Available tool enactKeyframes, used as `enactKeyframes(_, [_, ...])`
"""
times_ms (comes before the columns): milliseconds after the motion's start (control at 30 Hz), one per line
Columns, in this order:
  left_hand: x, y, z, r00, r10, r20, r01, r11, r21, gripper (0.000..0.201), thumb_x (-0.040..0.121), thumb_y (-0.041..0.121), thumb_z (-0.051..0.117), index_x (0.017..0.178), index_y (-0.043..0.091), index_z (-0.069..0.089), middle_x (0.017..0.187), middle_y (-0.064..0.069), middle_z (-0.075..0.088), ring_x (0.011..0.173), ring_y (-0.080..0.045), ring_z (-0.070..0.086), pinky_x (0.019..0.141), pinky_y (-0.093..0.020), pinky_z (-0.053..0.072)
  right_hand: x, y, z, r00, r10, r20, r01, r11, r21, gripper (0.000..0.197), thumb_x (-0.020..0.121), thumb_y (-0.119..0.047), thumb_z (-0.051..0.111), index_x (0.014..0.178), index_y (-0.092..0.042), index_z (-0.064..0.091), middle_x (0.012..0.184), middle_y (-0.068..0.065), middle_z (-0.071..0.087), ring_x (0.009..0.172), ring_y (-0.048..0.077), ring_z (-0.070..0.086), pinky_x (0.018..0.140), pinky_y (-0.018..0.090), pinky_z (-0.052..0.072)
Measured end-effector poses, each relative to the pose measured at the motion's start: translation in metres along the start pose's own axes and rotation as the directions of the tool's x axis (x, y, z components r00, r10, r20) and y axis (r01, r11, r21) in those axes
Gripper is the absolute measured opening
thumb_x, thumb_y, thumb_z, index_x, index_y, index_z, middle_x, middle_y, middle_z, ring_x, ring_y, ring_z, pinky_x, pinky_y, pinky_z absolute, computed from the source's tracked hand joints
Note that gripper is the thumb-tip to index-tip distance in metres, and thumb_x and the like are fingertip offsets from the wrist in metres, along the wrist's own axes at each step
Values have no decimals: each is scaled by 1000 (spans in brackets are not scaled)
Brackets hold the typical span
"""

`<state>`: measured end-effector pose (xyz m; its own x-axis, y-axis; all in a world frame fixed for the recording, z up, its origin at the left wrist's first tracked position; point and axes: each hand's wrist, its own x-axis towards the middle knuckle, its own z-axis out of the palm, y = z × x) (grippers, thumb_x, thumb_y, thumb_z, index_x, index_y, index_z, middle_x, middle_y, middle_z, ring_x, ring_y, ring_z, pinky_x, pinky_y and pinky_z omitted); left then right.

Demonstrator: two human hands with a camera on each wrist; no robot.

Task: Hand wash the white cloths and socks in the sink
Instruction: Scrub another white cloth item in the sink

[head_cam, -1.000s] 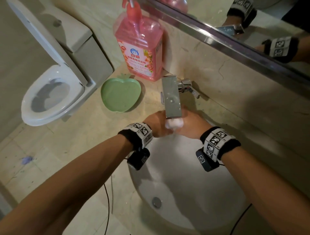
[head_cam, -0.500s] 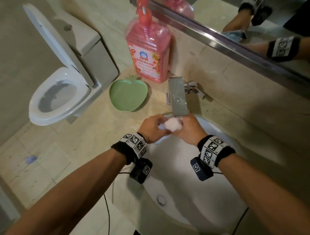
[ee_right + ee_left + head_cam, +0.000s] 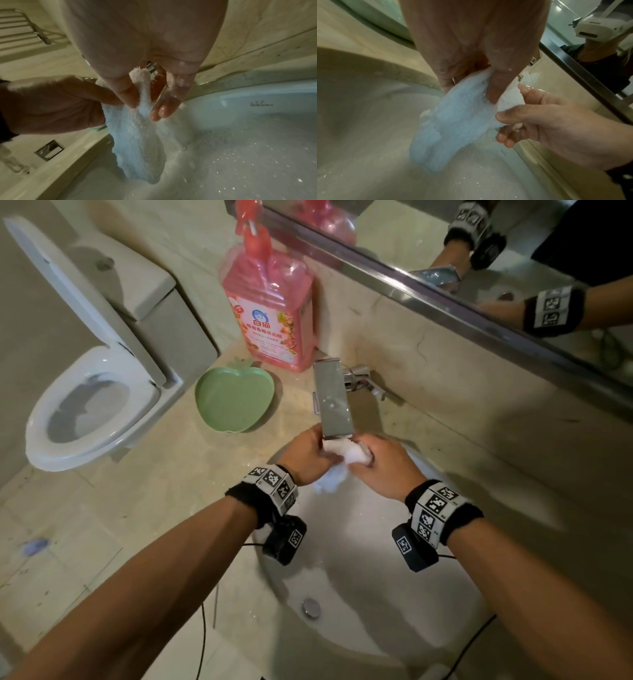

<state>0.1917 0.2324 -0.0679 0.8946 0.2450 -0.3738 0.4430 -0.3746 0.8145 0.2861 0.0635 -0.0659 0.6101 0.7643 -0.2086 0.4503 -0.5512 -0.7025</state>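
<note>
Both hands pinch one wet white fluffy cloth (image 3: pixel 458 121) beneath the flat chrome tap (image 3: pixel 334 402), above the white ceramic sink (image 3: pixel 359 559): left hand (image 3: pixel 306 455) thumb-and-fingers, right hand (image 3: pixel 383 465) likewise.

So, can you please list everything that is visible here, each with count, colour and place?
white cloth: one, white, wet, held over the sink under the tap spout
sink: one, white, set in the counter, nearest the camera
drain plug: one, silver, at the sink bottom
tap: one, silver, behind the sink
soap bottle: one, pink with a pump, on the counter by the wall
apple-shaped dish: one, green, on the counter left of the tap
toilet: one, white, lid up, far left
mirror: one, on the wall above the counter
left hand: one, grips the cloth
right hand: one, pinches the cloth
</note>
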Motion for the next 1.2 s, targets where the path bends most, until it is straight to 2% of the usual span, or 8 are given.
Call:
enactKeyframes(200, [4,1,-6,995,5,-96,-3,1000,15,61,81,13,77,132,12,44,108,17,63,103,-8,60,88,-19,48,2,10,-10,991,117,59,-118,993,20,50,70,-40,87,108,-24,60,82,-12,63,70,1,57,59,15,40])
enactKeyframes(300, [-4,-4,-16,999,9,-43,-8,1000,25,22,86,10,70,92,29,64,77,28,66,74,10,58,67,-3,41,6,5,-6,990,114,88,-119,992,46,58,68,-39,90,112,-18,59,100,0,68,88,18,64,77,33,53])
enactKeyframes(433, [-23,-15,-30,989,-44,-139,20,986,-166,17,90,11,67,89,26,60,84,13,66,75,5,62,68,-15,48,14,-2,1,994,70,82,-75,995,67,52,73,-45,84,110,-14,65,103,5,63,89,23,61,81,37,52])
enactKeyframes(633, [-47,-30,-50,936,-172,-308,81,954,-289,18,92,19,67,108,13,65,108,-3,71,103,-19,66,94,-47,53,29,-13,4,984,68,166,-93,984,149,37,86,-15,70,119,-4,57,104,18,69,92,33,66,83,45,55])
enactKeyframes(800, [-60,-34,-53,920,-15,-392,84,984,157,38,91,49,63,91,12,57,79,-3,64,71,-21,59,63,-33,46,28,-19,9,989,124,81,-134,981,138,14,96,-14,52,103,-6,60,79,8,59,70,21,54,61,24,44])
enactKeyframes(933, [-58,-29,-48,921,56,-386,35,974,225,41,92,49,61,86,9,53,68,-5,59,62,-23,53,57,-33,37,23,-21,8,983,180,-35,-171,970,171,20,97,-18,53,80,-28,52,70,-11,53,66,4,52,53,11,34])
enactKeyframes(1100, [-44,-15,-30,952,-91,-291,122,989,89,36,98,43,53,101,7,49,88,-10,63,81,-33,62,74,-41,50,14,-33,14,960,277,-34,-260,932,253,19,96,-11,50,114,-9,56,85,2,59,79,22,65,70,39,58])
enactKeyframes(1200, [-40,0,-16,989,-97,-115,90,994,-65,33,101,38,48,110,6,53,107,-14,62,93,-35,64,85,-53,54,5,-46,19,973,231,26,-225,908,354,40,87,-7,66,122,-17,49,100,-1,65,92,17,67,76,30,60])
